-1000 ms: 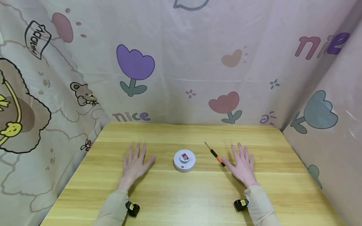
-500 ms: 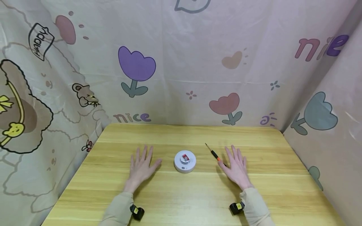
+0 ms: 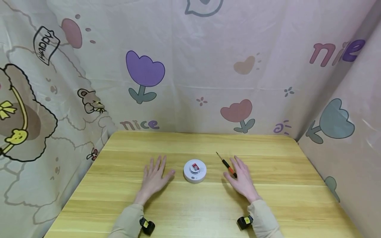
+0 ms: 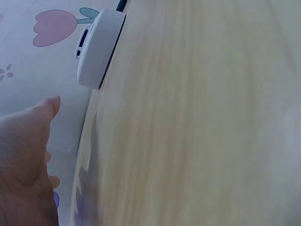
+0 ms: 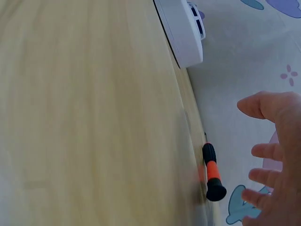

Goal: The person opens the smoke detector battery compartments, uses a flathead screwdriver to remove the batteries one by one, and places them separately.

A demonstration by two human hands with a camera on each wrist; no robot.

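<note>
Smoke detector (image 3: pixel 194 171): round white disc with a red-and-grey centre, lying flat at mid-frame on the wooden table (image 3: pixel 190 205), between the two hands and touched by neither. It sits face up, so its centre is open to view from above.

Screwdriver (image 3: pixel 227 163): slim, black and orange handle, thin shaft pointing toward the upper left of the frame. It lies flat just right of the detector, handle end nearest the right hand.

Left hand (image 3: pixel 154 178): palm down on the table left of the detector, fingers straight and spread, grasping nothing; thumb tip near the disc but apart from it.

Right hand (image 3: pixel 241 180): palm down, fingers loose and extended, released. The fingertips sit at the screwdriver's handle; contact cannot be told.

Surround: printed cartoon curtain (image 3: pixel 190 66) with tulips, across the upper frame.
</note>
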